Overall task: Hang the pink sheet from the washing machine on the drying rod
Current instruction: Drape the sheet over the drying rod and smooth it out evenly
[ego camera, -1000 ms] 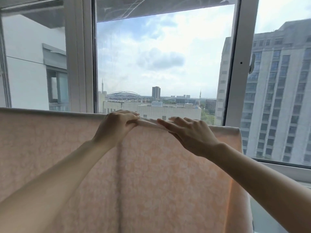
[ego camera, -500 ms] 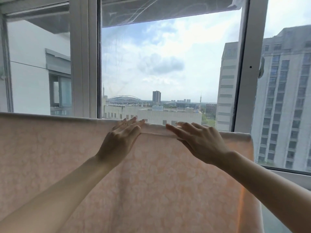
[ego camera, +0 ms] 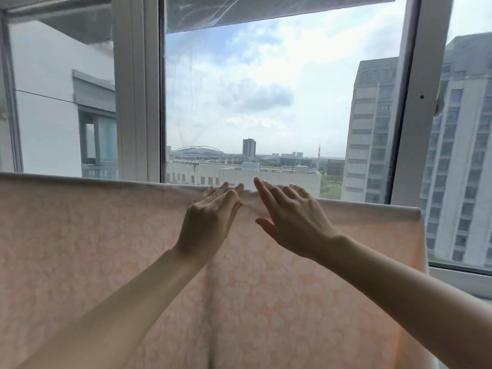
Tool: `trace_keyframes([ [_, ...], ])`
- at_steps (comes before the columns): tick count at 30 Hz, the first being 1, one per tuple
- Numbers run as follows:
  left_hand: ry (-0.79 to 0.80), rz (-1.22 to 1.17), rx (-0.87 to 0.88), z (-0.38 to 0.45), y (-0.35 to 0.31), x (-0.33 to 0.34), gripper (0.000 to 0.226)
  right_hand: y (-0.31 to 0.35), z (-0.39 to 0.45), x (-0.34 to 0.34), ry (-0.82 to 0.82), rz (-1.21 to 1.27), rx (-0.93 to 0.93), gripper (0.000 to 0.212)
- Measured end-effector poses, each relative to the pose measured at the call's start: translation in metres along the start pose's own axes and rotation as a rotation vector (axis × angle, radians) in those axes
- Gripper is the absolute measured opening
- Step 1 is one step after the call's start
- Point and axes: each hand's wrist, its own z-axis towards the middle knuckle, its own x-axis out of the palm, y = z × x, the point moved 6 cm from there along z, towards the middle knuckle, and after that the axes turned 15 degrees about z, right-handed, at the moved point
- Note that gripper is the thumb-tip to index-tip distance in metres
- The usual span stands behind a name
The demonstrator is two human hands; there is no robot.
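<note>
head: both hands flat atop draped pink sheet (ego camera: 106, 249)

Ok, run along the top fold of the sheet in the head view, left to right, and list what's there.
Bare fold of the pink sheet → left hand, fingers straight on the fold → right hand, fingers straight on the fold → bare fold up to the sheet's right corner.

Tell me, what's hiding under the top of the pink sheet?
The pink sheet folds over something straight along its top edge, likely the drying rod, but the cloth covers it completely. The left hand and right hand lie flat on that fold.
</note>
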Motion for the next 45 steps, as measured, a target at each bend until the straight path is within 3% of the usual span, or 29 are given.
trace_keyframes([
  [4, -0.026, -0.023, -0.059, 0.003, 0.003, -0.008, 0.023, 0.014, 0.030, 0.007, -0.018, 0.006, 0.006, 0.075],
  [9, 0.013, -0.036, -0.056, 0.002, 0.015, -0.015, 0.020, 0.024, 0.037, 0.020, -0.055, -0.065, -0.055, 0.058],
  [13, 0.052, 0.004, -0.036, -0.005, 0.043, -0.019, 0.009, 0.016, 0.029, 0.027, -0.060, -0.057, -0.085, 0.069],
  [17, 0.169, 0.115, -0.079, -0.008, 0.091, -0.016, 0.034, 0.012, 0.027, 0.023, -0.043, -0.043, -0.085, 0.058],
  [21, 0.248, 0.121, -0.085, -0.006, 0.123, -0.017, 0.032, 0.013, 0.028, 0.023, -0.019, -0.033, -0.094, 0.054],
  [26, 0.183, 0.109, -0.072, -0.003, 0.126, -0.021, 0.031, 0.017, 0.028, 0.020, -0.022, -0.013, -0.103, 0.050],
  [31, 0.132, 0.059, -0.069, -0.003, 0.125, -0.021, 0.009, 0.013, 0.025, 0.017, -0.023, -0.015, -0.098, 0.050],
  [36, 0.079, -0.078, -0.095, -0.002, 0.125, -0.034, 0.005, 0.013, 0.021, 0.014, -0.018, -0.005, -0.094, 0.051],
  [40, 0.182, -0.006, 0.076, -0.033, 0.118, -0.020, 0.007, 0.014, 0.020, 0.012, -0.034, -0.020, -0.091, 0.051],
  [45, 0.245, 0.004, -0.033, -0.040, 0.122, -0.010, 0.020, 0.015, 0.021, 0.017, -0.025, -0.021, -0.093, 0.051],
])
